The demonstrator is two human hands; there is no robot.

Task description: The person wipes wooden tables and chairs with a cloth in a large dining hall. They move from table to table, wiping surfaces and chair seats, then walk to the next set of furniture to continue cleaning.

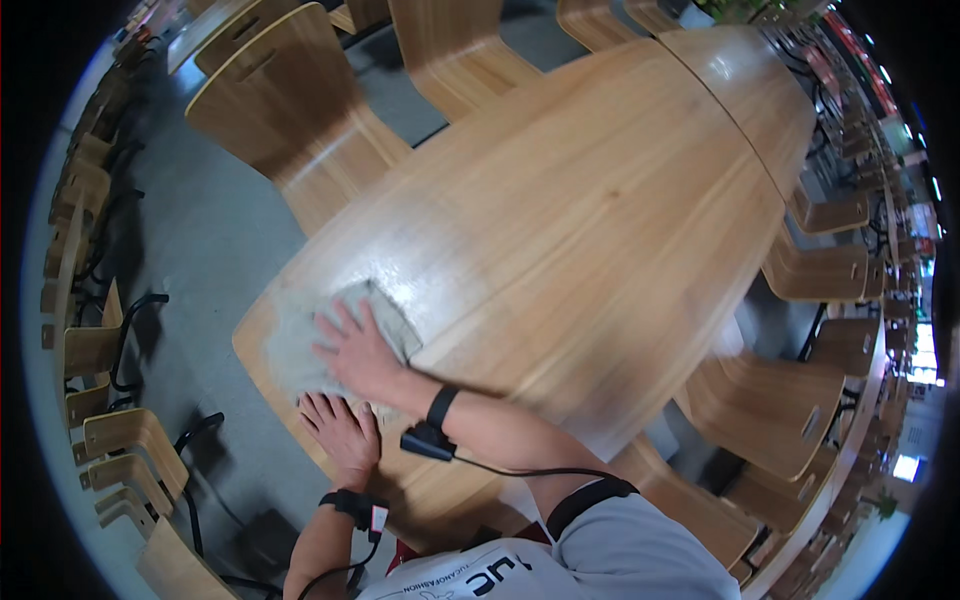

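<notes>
A pale grey-green cloth (394,322) lies spread on the near left end of a long wooden table (570,225). My right hand (360,356) presses flat on the cloth, its fingers apart and slightly blurred. Closer to me, my left hand (341,435) rests palm down by the table's left edge, its fingertips at the cloth's near border. Whether those fingertips touch the cloth, I cannot tell. Each wrist wears a black strap with a small cabled device. Light glares off the tabletop just beyond the cloth.
Bent-plywood chairs (292,105) line the table's far side, and more chairs (765,405) stand along the right. A seam (720,105) crosses the tabletop near its far end. Grey floor (210,247) runs along the left, with further chairs (135,450) beyond it.
</notes>
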